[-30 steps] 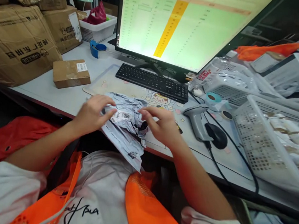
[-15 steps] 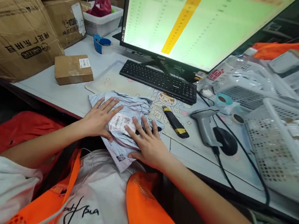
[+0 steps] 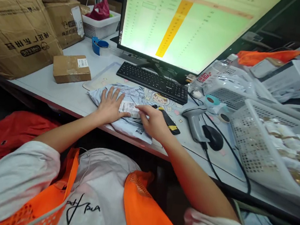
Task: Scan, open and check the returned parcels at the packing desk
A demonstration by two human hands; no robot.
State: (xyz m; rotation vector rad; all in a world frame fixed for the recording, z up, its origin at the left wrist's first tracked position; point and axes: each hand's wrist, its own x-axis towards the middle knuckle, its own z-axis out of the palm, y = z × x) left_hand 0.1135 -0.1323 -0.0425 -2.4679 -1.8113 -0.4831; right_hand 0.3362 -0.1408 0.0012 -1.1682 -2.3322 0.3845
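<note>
A crumpled pale-blue plastic mailer bag (image 3: 127, 127) lies on the desk near its front edge. On its top face is a white shipping label (image 3: 127, 108) with a barcode and a QR code. My left hand (image 3: 110, 105) rests flat on the mailer's left part, fingers spread, thumb beside the label. My right hand (image 3: 153, 121) is at the label's right edge, its fingers bent and closed together, index fingertip and thumb by that edge. Whether they pinch the label is hidden. A black and yellow utility knife (image 3: 170, 122) lies just beyond my right hand, partly covered by it.
A keyboard (image 3: 153, 82) and a monitor (image 3: 148, 26) stand behind the mailer. To the right are a barcode scanner (image 3: 195, 122), a black mouse (image 3: 213, 137) and a white basket (image 3: 252, 155) of small items. A small cardboard box (image 3: 71, 69) and large cartons (image 3: 21, 38) are at left.
The mailer's lower end has come up from over the desk edge onto the desk. My right hand has gone from spread fingers to bent, closed ones at the label. My left hand still lies flat.
</note>
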